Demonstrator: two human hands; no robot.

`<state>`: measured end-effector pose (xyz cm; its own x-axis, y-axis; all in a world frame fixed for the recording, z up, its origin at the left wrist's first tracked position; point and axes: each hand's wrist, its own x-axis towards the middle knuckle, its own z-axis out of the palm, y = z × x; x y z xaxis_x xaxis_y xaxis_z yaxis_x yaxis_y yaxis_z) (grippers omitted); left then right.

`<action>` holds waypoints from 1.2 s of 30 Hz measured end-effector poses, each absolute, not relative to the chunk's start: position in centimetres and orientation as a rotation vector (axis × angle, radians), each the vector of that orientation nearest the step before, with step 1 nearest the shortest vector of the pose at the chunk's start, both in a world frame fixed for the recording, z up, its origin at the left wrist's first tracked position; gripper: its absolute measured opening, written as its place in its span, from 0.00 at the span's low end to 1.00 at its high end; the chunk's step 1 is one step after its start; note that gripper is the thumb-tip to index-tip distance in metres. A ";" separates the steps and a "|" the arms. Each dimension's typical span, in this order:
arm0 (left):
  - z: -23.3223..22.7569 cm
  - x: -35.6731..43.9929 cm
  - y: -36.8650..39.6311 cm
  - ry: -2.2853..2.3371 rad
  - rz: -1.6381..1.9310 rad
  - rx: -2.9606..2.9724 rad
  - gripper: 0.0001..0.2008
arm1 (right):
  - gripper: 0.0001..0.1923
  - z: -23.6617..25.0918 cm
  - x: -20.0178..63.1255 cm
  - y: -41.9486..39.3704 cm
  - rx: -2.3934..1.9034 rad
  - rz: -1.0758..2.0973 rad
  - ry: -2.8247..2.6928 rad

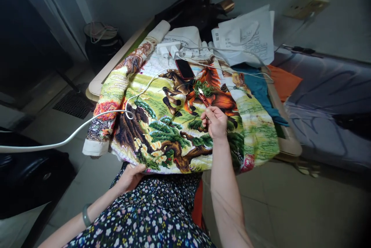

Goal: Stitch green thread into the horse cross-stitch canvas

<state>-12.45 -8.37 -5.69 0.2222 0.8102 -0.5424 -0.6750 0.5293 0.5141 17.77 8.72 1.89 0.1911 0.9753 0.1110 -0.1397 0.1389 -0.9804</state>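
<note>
We are partway through a stitch on the cross-stitch cloth [162, 124], a large picture of horses and pine trees spread over the tabletop [290, 145] and hanging off its near edge toward our lap. Our right hand [215, 122] sits on the cloth just right of centre, its fingers pressed together in a pinch on what looks like a needle or thin thread; the thing itself is too small to tell. Our left hand [131, 176], at seven o'clock from the right, has its fingers curled around the cloth's lower edge, thumb on top, the rest hidden beneath. At eleven o'clock from the right hand lie red-handled scissors [202, 96] on a tangle of green thread [207, 88], with a dark phone [184, 69] just beyond. A white cable [87, 122] loops over the cloth toward nine o'clock, and loose papers [246, 37] rest at one o'clock. We judge the thread is being drawn up; the next move calls for a steady pull, keeping the cloth taut from below.
</note>
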 end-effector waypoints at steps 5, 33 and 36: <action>-5.4 -12.8 -9.0 0.921 1.042 0.236 0.21 | 0.17 1.9 17.7 8.7 -1.090 1.052 -1.019; -3.9 -12.9 -4.1 0.847 1.303 -0.086 0.22 | 0.17 1.7 17.7 8.9 -1.077 1.054 -1.017; -3.6 -11.2 -2.0 0.807 1.281 -0.064 0.20 | 0.17 1.8 17.7 8.8 -1.079 1.052 -1.028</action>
<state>-11.16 -2.05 -3.56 0.0568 0.8229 -0.5653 -0.8654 0.3229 0.3831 17.71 8.82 1.75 0.1870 0.9751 0.1189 -0.1416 0.1465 -0.9790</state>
